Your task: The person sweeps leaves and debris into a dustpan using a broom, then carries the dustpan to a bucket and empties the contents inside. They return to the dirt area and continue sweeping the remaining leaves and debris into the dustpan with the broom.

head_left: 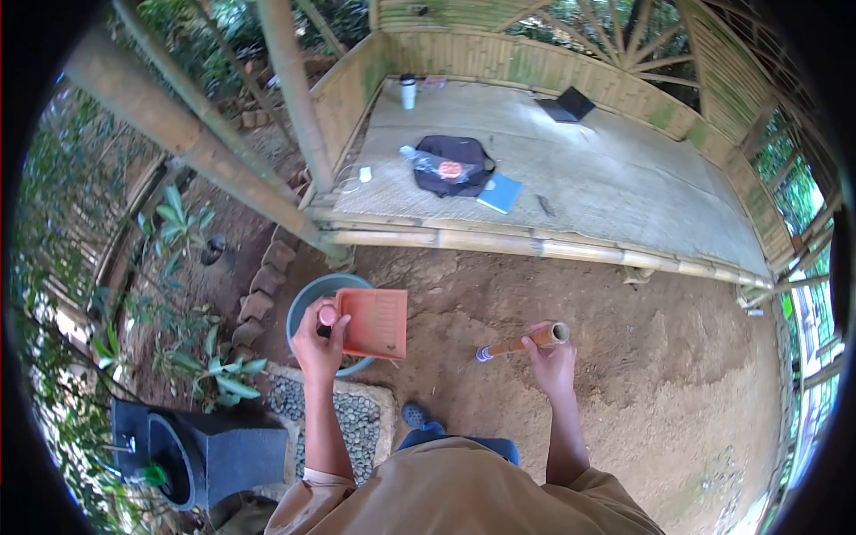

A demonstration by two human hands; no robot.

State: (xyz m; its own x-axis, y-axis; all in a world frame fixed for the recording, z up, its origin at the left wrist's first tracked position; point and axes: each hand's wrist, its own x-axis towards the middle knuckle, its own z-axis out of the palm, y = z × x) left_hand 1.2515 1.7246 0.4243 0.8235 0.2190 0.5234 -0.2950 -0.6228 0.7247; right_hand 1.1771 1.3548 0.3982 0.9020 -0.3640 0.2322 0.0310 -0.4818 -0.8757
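Note:
My left hand [318,343] is closed around the pinkish, round-ended handle of an orange-red dustpan [382,325]. The pan is held over the right part of a round teal tub [299,308], hiding much of its opening. My right hand [552,364] grips a broom handle [510,346] near its hollow, pale upper end. Its shaft is orange and slants down to the left, with a purple and white band at the far end. I cannot make out any bristles below that band.
A raised bamboo platform [499,239] spans ahead, bearing a black bag [437,152], blue book [499,193], tumbler [407,92] and laptop [566,107]. At lower left are a dark basin [236,455] and a stone-edged pebble bed [334,419]. Bare soil [624,392] lies underfoot.

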